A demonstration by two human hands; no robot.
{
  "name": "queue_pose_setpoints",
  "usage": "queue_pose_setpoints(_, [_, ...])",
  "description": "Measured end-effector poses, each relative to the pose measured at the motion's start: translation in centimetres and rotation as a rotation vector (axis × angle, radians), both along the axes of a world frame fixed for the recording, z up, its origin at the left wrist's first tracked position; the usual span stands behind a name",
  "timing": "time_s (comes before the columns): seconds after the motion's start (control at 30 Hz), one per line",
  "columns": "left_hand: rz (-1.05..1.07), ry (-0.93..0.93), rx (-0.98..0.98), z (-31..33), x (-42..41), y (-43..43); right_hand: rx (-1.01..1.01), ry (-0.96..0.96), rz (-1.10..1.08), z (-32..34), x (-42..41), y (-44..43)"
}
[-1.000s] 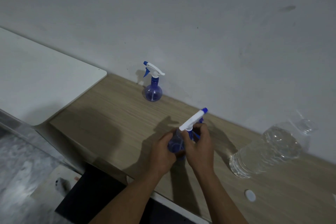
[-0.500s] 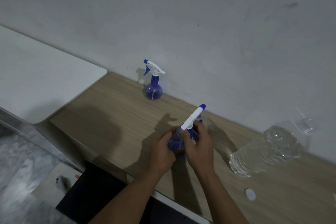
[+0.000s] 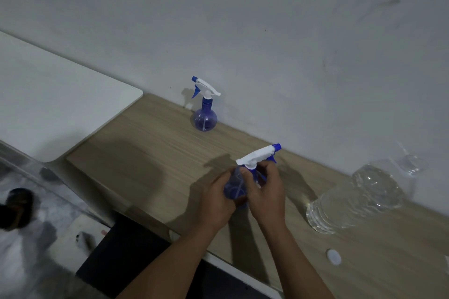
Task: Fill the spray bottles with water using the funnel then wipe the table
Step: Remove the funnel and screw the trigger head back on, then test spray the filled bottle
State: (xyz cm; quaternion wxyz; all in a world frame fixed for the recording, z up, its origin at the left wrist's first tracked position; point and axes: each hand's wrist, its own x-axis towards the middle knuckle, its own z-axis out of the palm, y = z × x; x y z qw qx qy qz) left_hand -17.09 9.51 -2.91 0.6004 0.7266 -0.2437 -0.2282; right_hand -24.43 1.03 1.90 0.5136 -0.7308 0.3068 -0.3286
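A blue spray bottle (image 3: pixel 234 185) with a white trigger head (image 3: pixel 257 155) stands near the middle of the wooden table (image 3: pixel 150 153). My left hand (image 3: pixel 216 201) grips its round body. My right hand (image 3: pixel 266 192) curls round its neck just under the trigger head. A second blue spray bottle (image 3: pixel 205 107) with its head on stands upright by the wall, farther back and left. A large clear water bottle (image 3: pixel 352 199) stands at the right. A clear funnel (image 3: pixel 410 164) sits behind it near the wall.
A white bottle cap (image 3: pixel 333 256) lies on the table near the front edge at the right. A white table (image 3: pixel 48 94) adjoins the wooden one on the left. The wall runs close behind the bottles. Floor and a dark object show below left.
The trigger head has turned slightly under my right hand, its nozzle still pointing up and right. Both hands stay on the bottle. The camera has shifted a little.
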Motion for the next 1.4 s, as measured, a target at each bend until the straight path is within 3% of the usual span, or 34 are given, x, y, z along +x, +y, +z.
queue_pose_setpoints(0.2, [0.022, 0.026, -0.025, -0.2, 0.0, -0.1, -0.048, 0.002, -0.021, -0.2, 0.2, 0.6])
queue_pose_setpoints(0.33, [0.045, -0.065, 0.001, 0.1, -0.3, 0.0, -0.06, 0.042, -0.082, -0.4, 0.6, 0.4])
queue_pose_setpoints(0.5, [0.072, -0.053, 0.013, 0.4, -0.7, -0.1, 0.016, 0.029, -0.178, -0.6, 0.8, 1.1])
queue_pose_setpoints(0.63, [0.119, -0.148, 0.125, 0.3, -1.2, -0.1, 0.158, -0.029, -0.264, 0.3, 1.4, 1.1])
queue_pose_setpoints(0.8, [-0.07, -0.182, 0.265, 1.2, -0.7, 0.6, 0.065, 0.053, -0.258, 1.3, 2.5, -0.2])
queue_pose_setpoints(0.9, [-0.069, -0.26, 0.247, 1.5, 0.3, 3.4, 0.007, 0.109, -0.284, 1.9, 2.1, -0.2])
queue_pose_setpoints(1.0, [-0.001, -0.404, 0.277, 2.8, 2.2, 6.4, -0.026, 0.112, -0.192, 3.1, 1.8, 0.9])
queue_pose_setpoints(1.13, [0.056, -0.545, 0.488, 4.7, 5.7, 9.9, 0.081, 0.245, 0.018, 4.5, 2.4, 3.7])
queue_pose_setpoints(1.3, [0.106, -0.563, 0.791, 4.9, 9.9, 14.4, 0.087, 0.435, 0.211, 4.3, 3.0, 6.9])
queue_pose_setpoints(1.4, [0.097, -0.547, 0.842, 6.0, 10.5, 16.0, 0.112, 0.528, 0.271, 4.1, 2.8, 8.7])
